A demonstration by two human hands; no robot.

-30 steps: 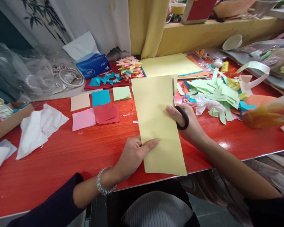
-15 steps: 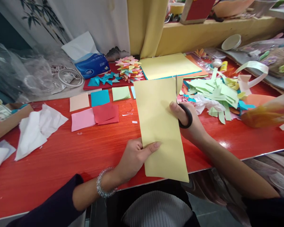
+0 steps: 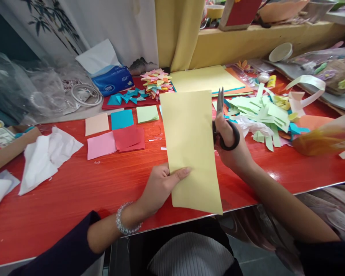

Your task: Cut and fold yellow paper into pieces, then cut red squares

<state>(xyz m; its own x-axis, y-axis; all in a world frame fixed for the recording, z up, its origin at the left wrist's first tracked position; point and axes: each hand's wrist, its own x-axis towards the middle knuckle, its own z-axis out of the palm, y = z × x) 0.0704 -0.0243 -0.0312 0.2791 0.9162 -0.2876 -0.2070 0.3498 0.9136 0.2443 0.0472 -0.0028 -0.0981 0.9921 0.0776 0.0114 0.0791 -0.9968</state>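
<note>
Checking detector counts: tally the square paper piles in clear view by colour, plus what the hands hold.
Peach pile: 1
Blue pile: 1
Light green pile: 1
Pink pile: 1
Red pile: 1
Held yellow paper, layers unclear: 1
Scissors: 1
Total: 7

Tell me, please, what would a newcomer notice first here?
Probably the long yellow paper, upright in the left hand at the centre, with black-handled scissors in the right hand beside it. Next, perhaps the pale green strips heaped at the right on the bright red table.
</note>
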